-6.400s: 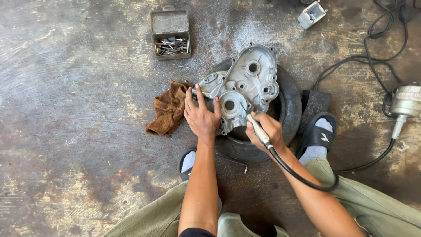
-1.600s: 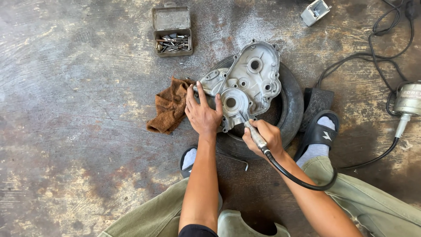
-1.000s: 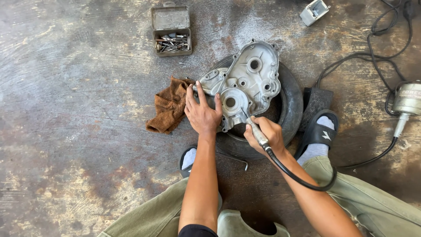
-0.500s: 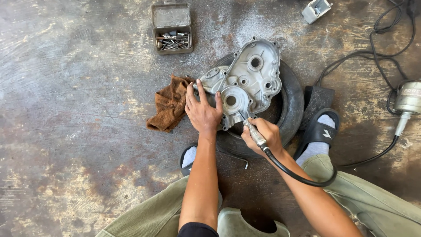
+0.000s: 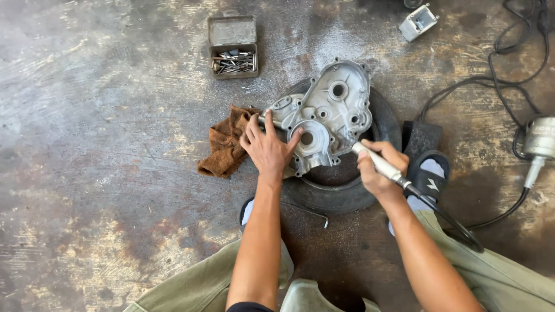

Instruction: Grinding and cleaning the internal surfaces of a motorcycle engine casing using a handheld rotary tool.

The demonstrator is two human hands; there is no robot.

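On the stained concrete floor (image 5: 104,115), in front of the seated person, one grey metal engine cover (image 5: 329,112) lies across one small black tyre (image 5: 347,190). The left hand (image 5: 269,147) rests flat on the cover's lower left edge, fingers spread and pointing away from the body, thumb out to the right against the round boss; its grip is open, pressing down rather than pinching anything. The left forearm runs straight up from the lower edge of the view. The right hand (image 5: 378,170) is curled shut around the pale handle of a slim rotary handpiece (image 5: 381,164), which slants up and left so that its tip meets the cover's right edge. The right forearm comes in at a slant from the lower right. One black flexible shaft (image 5: 451,222) leads from the handpiece in a loop towards one silver motor unit (image 5: 540,141) lying at the right edge, with black cables (image 5: 503,75) snaking above it.

One brown rag (image 5: 225,147) lies crumpled just left of the left hand, touching the cover. One small open metal tin (image 5: 233,49) sits well apart at the top; its lower half holds a heap of small metal bits, its lid half is bare. One small grey boxy part (image 5: 417,22) sits at the top right. Two feet in black slide sandals (image 5: 428,173) show, one beside each forearm, the left mostly hidden. One thin bent metal rod (image 5: 309,211) lies below the tyre.
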